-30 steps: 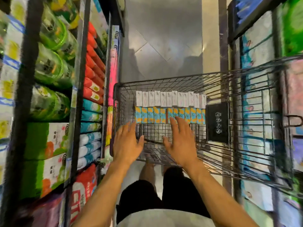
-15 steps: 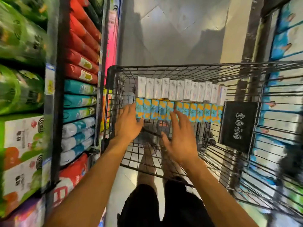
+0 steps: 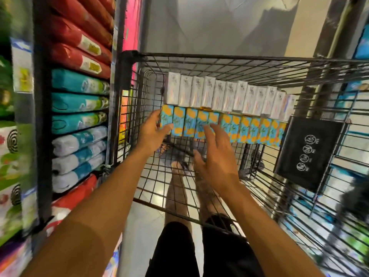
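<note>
Head view looks down into a wire cart (image 3: pixel 219 56) standing in a narrow aisle, with a shelf of stacked packs (image 3: pixel 79 82) close on the left. Judged by how things lie, the work of lifting stock out of the cart is barely started. A full row of blue-and-orange boxes (image 3: pixel 249 129) stands upright on the cart floor at its far end, touching side by side, and a row of white boxes (image 3: pixel 229 96) stands just behind it against the far wall. No box has been raised out of line. The only break is a slight gap after the fifth blue-and-orange box from the left, which suggests a batch being set apart. The left hand (image 3: pixel 152 129) is at the left end of that row. Its fingers (image 3: pixel 154 114) are nearly straight and lie against the outer side of the first box, while the thumb crosses the lower front of it, touching it without a closed grip. The right hand (image 3: pixel 216 156) reaches in with its fingers (image 3: pixel 209 130) spread wide and straight, the tips over the fourth and fifth boxes. Whether they press on the cardboard or stop just short cannot be told. Neither hand carries anything. What seems left is to squeeze the batch between the two hands, lift it and take it to the shelf.
</note>
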`<state>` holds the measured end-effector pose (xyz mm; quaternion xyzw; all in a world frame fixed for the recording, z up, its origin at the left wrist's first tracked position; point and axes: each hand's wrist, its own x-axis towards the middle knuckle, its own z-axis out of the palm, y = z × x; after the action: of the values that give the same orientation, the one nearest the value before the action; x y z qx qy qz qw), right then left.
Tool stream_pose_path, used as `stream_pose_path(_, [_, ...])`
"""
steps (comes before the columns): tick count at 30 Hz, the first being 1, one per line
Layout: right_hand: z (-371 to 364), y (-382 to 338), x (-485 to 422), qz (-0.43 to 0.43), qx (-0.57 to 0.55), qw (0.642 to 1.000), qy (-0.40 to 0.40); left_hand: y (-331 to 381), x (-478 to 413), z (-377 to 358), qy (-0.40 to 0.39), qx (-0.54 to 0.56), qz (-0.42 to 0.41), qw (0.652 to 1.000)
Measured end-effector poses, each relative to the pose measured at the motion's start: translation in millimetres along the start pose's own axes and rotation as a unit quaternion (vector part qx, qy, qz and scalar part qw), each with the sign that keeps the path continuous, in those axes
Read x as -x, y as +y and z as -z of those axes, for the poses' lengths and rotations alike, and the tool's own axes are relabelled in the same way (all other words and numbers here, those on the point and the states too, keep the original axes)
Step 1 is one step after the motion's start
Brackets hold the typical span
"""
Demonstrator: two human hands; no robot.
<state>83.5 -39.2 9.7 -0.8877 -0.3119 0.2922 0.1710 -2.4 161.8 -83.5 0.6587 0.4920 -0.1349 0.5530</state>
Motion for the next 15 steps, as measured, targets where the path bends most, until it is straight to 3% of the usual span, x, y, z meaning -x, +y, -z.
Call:
stream_pose_path(7, [-8.5,-13.8,-15.7,-0.004,0.008,1.0,0.001,9.8,5.3,-0.2,0.084,-0.009,0.028,0.996])
stream_pose_path(12, [-9.4,-30.2,-31.5,-0.009,-0.002,1.0,-0.004,19.8,65.9,10.9,0.137,-0.016,0.047,0.989])
stream_pose_path(15, [-24.4,-39.9,-46.3,-0.041,-0.02,0.998,-0.032,17.3,105.6,25.4,0.151,0.041,0.08,0.984])
